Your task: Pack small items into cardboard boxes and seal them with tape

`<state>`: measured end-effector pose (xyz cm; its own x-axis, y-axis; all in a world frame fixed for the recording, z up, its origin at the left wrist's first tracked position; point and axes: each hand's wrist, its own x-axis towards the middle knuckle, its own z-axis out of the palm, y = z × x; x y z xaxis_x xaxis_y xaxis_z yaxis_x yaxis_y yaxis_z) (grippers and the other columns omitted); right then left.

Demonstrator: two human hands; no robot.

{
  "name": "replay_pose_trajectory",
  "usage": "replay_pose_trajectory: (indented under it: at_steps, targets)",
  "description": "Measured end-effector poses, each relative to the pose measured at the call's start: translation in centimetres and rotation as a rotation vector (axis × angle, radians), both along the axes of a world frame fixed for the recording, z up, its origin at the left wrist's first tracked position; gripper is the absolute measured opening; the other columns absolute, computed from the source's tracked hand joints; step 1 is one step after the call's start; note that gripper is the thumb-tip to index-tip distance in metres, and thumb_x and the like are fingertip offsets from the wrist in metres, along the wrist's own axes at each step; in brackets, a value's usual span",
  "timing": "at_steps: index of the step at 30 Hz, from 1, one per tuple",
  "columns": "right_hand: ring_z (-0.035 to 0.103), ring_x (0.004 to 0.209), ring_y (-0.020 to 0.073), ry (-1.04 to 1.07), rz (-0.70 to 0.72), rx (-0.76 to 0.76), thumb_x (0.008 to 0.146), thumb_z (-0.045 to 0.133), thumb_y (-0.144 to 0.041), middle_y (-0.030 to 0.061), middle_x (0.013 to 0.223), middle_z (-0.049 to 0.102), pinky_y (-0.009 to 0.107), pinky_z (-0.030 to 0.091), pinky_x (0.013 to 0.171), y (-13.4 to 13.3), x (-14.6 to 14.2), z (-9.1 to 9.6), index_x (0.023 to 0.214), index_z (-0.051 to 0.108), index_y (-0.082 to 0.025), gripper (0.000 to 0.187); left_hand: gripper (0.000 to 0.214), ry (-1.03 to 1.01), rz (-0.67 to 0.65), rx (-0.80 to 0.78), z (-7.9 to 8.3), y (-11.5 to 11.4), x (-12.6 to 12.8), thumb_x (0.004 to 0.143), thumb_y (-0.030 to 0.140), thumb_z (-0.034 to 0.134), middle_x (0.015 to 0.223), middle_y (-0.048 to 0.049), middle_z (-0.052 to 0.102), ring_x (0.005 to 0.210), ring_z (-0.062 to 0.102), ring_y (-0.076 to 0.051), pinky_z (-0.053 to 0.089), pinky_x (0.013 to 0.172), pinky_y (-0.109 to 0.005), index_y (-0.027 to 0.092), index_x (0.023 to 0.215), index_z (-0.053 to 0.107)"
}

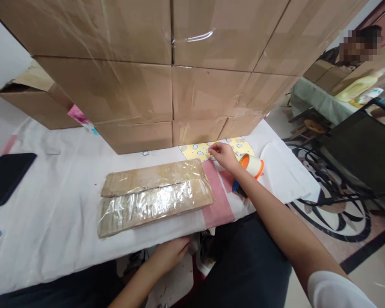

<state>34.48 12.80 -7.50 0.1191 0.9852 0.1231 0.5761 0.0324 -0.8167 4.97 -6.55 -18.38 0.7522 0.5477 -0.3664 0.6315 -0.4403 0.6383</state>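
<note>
A flat cardboard parcel (155,194) wrapped in clear tape lies on the white cloth-covered table (51,205) in front of me. My right hand (223,155) reaches past the parcel's far right corner, fingers pinched together over the yellow patterned cloth (195,150) at the foot of the box stack; what they pinch is too small to name. An orange and white tape dispenser (252,167) lies just right of that wrist. My left hand (170,253) rests below the table's near edge, fingers curled at the cloth edge.
A tall stack of taped cardboard boxes (167,72) fills the back of the table. A dark phone (6,176) lies at the left edge. An open box (35,98) stands back left. At the right are a black chair (365,149), a patterned floor, and another person beyond a table with bottles.
</note>
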Motion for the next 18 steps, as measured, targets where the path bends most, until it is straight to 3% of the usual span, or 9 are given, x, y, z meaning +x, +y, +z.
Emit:
replay_pose_trajectory:
  at_steps: [4,10,14,18]
  targets:
    - [0.058,0.068,0.0156,0.142,0.011,0.067,0.075,0.060,-0.033,-0.0037,0.074,0.056,0.030,0.047,0.066,-0.6,0.4,0.6,0.100,0.052,-0.023,0.029,0.032,0.027,-0.055,0.024,0.3,-0.3,0.3,0.096,0.029,0.040,0.102,-0.0082,0.073,0.096,0.070,-0.026,0.054,0.084,-0.036,0.023,0.096,0.071]
    - [0.054,0.070,0.0152,0.098,0.126,0.168,0.080,0.059,-0.025,-0.0034,0.077,0.054,0.030,0.043,0.064,-4.1,-1.0,3.6,0.106,0.047,-0.024,0.028,0.036,0.043,-0.098,0.037,0.1,-0.4,0.4,0.099,0.029,0.035,0.102,-0.0084,0.072,0.093,0.070,-0.026,0.054,0.081,-0.037,0.021,0.096,0.070]
    - [0.054,0.068,0.0144,0.073,0.193,0.132,0.082,0.058,-0.019,-0.0029,0.081,0.057,0.029,0.044,0.063,-7.5,-3.1,5.2,0.109,0.046,-0.025,0.030,0.035,0.034,-0.117,0.044,0.1,-0.4,0.4,0.100,0.028,0.035,0.098,-0.0066,0.070,0.089,0.069,-0.023,0.052,0.078,-0.032,0.020,0.093,0.069]
    - [0.057,0.069,0.0149,0.076,0.233,0.074,0.083,0.058,-0.016,-0.0034,0.080,0.060,0.029,0.046,0.065,-9.8,-4.1,4.8,0.109,0.046,-0.026,0.031,0.034,0.041,-0.188,0.077,0.7,-0.3,0.6,0.100,0.026,0.036,0.096,-0.0067,0.069,0.087,0.068,-0.022,0.050,0.075,-0.031,0.020,0.093,0.068]
